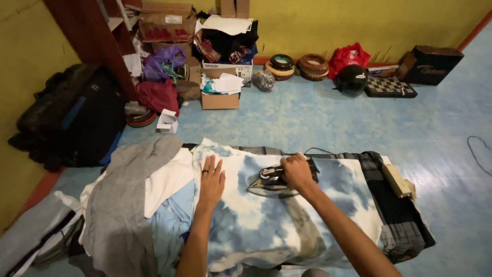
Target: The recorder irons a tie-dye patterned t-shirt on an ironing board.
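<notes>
Looking down, head view: two hands; right hand (296, 171) closed round the handle of one iron (272, 183), which sits on one blue-and-white tie-dye cloth (266, 220); left hand (210, 178) open, flat on that cloth, fingers spread; one grey garment (123, 205) left of it; two cardboard boxes (220, 95) by the yellow wall, the lower with a white label strip; one red bag (348, 55); one black helmet (350, 80).

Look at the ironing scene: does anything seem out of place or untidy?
Yes. Beside the left hand, a heap of clothes lies crumpled and slumps over the edge. The right hand holds the iron on a tie-dye cloth, which lies flat.
</notes>
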